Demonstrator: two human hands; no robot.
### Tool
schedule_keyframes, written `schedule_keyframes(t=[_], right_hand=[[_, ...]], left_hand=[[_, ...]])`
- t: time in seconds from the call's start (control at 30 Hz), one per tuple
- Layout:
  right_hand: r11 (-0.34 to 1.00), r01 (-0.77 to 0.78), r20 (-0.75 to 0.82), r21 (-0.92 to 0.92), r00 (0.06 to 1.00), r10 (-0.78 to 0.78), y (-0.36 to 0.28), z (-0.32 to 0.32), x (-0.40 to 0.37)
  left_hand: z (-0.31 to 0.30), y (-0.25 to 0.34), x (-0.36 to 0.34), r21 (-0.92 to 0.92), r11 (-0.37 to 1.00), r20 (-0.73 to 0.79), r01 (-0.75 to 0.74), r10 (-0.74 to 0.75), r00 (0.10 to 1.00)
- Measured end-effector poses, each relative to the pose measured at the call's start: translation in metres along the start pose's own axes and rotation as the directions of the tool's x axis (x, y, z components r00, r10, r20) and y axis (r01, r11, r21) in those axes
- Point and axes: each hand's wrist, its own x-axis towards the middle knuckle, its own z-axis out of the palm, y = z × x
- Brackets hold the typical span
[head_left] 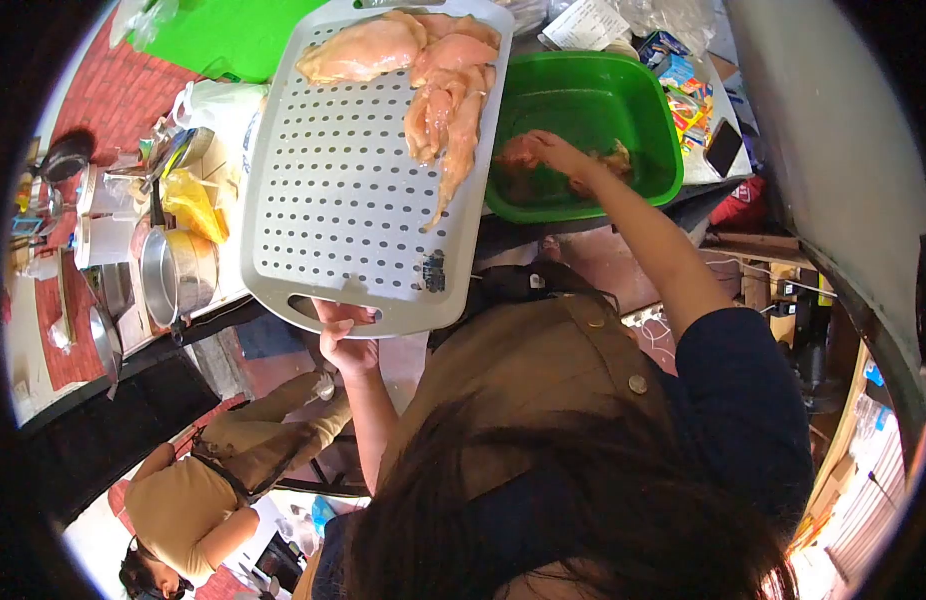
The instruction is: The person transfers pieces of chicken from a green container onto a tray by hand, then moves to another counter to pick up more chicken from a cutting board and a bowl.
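Note:
My left hand [347, 338] is closed round the handle slot at the near end of a grey perforated tray [333, 190]. Raw chicken pieces [445, 105] lie at the tray's far right: a large breast and several thinner strips. To the right stands a green basin [666, 140], and my right hand [555, 152] reaches down into it. The fingers of that hand are closed on a piece of raw chicken [519, 152]. Another piece of meat [617, 160] shows beside my wrist, partly hidden by the forearm.
A green cutting board [223, 40] lies behind the tray. Left are a metal pot [178, 275] and a yellow bag [195, 205]. A phone [723, 148] and colourful packets [689, 105] lie right of the basin. Another person [193, 500] is at lower left.

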Motion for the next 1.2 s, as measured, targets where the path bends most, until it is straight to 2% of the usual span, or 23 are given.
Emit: schedule_keyframes(t=[0.07, 0.17, 0.2, 0.27, 0.37, 0.47, 0.57, 0.67, 0.73, 0.77, 0.87, 0.97, 1.07, 1.17, 1.2], right_hand=[[0.968, -0.085, 0.104, 0.234, 0.993, 0.062, -0.005, -0.005, 0.007], [0.990, 0.036, -0.103, 0.138, 0.994, -0.022, -0.025, -0.003, 0.002], [0.995, 0.082, -0.119, -0.062, 0.989, -0.088, -0.024, -0.004, 0.002], [0.883, 0.149, -0.112, -0.445, 0.969, -0.220, -0.022, -0.004, 0.001], [0.676, 0.205, 0.262, -0.708, 0.965, -0.019, -0.026, 0.008, -0.013], [0.628, 0.321, 0.442, -0.709, 0.896, 0.040, 0.005, 0.015, -0.023], [0.697, 0.134, 0.319, -0.704, 0.937, 0.142, -0.004, 0.028, -0.032], [0.853, -0.073, 0.242, -0.517, 0.943, 0.228, 0.035, 0.016, -0.025], [0.924, -0.287, 0.362, -0.253, 0.857, 0.366, 0.039, 0.002, -0.020], [0.908, -0.401, 0.433, -0.121, 0.802, 0.411, 0.041, -0.002, -0.019], [0.764, -0.616, 0.246, -0.192, 0.724, 0.645, 0.013, 0.000, -0.026], [0.770, -0.638, 0.366, 0.009, 0.719, 0.591, 0.083, -0.004, 0.001], [0.723, -0.690, 0.306, 0.001, 0.689, 0.657, 0.060, 0.013, 0.006], [0.564, -0.758, 0.606, 0.328, 0.627, 0.490, 0.120, 0.010, 0.029], [0.547, -0.751, 0.569, 0.370, 0.648, 0.506, 0.107, 0.012, 0.023]], left_hand=[[0.002, 0.000, 0.000, -0.007, 1.000, -0.004, -0.007, 0.007, 1.000], [0.004, -0.001, 0.000, 0.005, 1.000, -0.026, -0.022, 0.022, 0.999], [0.003, -0.001, 0.000, 0.016, 0.999, -0.022, -0.030, 0.030, 0.999], [0.003, -0.001, 0.001, 0.031, 0.999, -0.022, -0.034, 0.035, 0.999], [0.008, 0.001, 0.000, 0.039, 0.999, -0.028, -0.024, 0.026, 0.999], [0.009, 0.001, 0.001, 0.052, 0.998, -0.005, -0.019, 0.020, 1.000], [0.008, 0.004, 0.001, 0.058, 0.998, 0.017, -0.002, 0.001, 1.000], [0.014, 0.004, -0.001, 0.023, 1.000, -0.005, 0.007, -0.007, 1.000], [0.012, 0.003, 0.000, 0.020, 1.000, -0.001, 0.006, -0.006, 1.000], [0.013, 0.003, 0.000, 0.038, 0.999, -0.017, -0.005, 0.006, 1.000], [0.015, 0.001, 0.000, 0.068, 0.997, -0.049, -0.030, 0.033, 0.998], [0.009, -0.001, 0.001, 0.046, 0.998, -0.039, -0.034, 0.036, 0.999], [0.008, 0.001, 0.001, 0.038, 0.999, -0.025, -0.034, 0.035, 0.999], [0.011, 0.001, 0.001, 0.047, 0.998, -0.034, -0.036, 0.038, 0.999], [0.011, 0.001, 0.001, 0.044, 0.998, -0.026, -0.034, 0.035, 0.999]])
